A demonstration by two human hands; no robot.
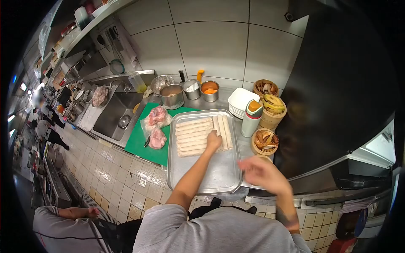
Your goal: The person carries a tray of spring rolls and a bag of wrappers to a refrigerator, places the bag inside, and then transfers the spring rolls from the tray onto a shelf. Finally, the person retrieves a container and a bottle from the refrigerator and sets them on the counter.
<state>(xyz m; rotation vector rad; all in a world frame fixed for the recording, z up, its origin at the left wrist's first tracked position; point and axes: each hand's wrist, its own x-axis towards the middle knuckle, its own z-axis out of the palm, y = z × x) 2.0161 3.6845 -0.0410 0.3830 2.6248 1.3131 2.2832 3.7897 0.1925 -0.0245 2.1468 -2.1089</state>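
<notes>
A metal tray (204,177) lies in front of me with several long pale rolls (192,137) side by side. One group lies crosswise and another stands lengthwise at the right. My left hand (214,141) is over the place where the two groups meet, its fingers curled around the end of a roll, partly hidden. My right hand (263,173) is in the air beyond the tray's right edge, near a bamboo steamer (265,142) holding browned food. Motion smears its fingers, and I see nothing clear in them.
A green cutting board (158,157) holds bagged raw meat (157,120) left of the tray. Metal pots (172,97) line the wall. A bottle (252,120) and stacked white containers (242,101) stand at the right. A sink (116,114) is farther left. Another person's arm (78,213) shows at lower left.
</notes>
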